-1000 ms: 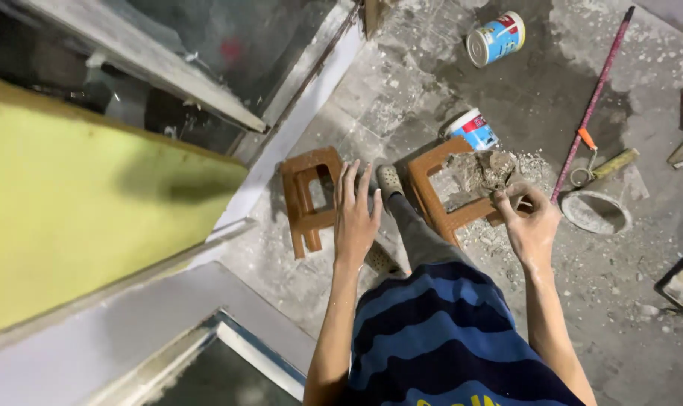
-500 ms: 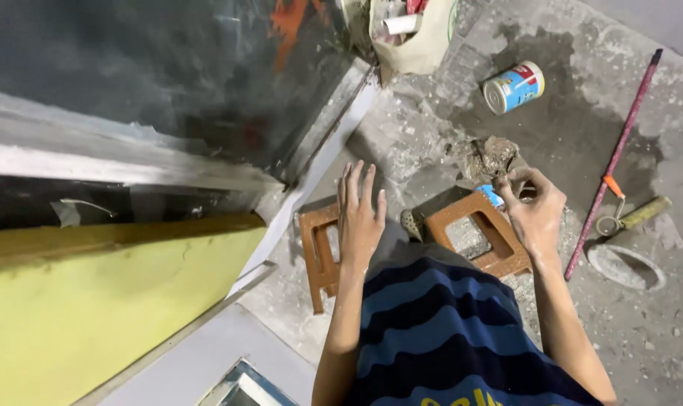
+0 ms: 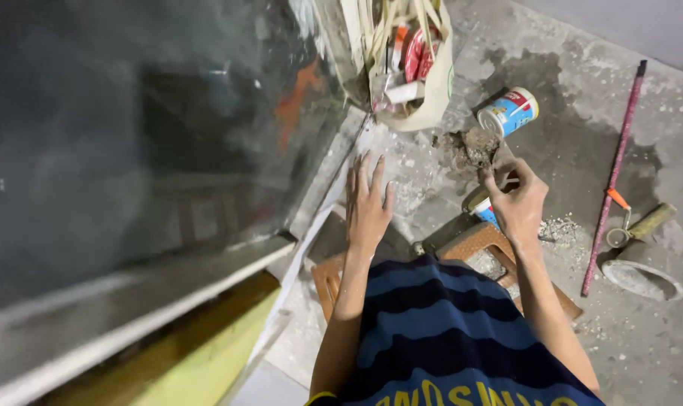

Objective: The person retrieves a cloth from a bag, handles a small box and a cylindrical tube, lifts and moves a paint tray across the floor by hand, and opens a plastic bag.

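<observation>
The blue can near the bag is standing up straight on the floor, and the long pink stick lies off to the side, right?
Not quite. In the head view the blue can lies tipped on its side on the concrete floor, not standing. The rest holds: it is near the bag, and the long pink stick lies off to the side.

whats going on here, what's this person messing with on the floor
A person in a blue striped shirt works over a dusty concrete floor beside a glass panel. The right hand grips a flat tool loaded with a lump of grey mortar; the left hand is spread open, holding nothing. A brown block frame lies by the right wrist. A blue can lies tipped nearby, a cloth bag beyond it.
</observation>
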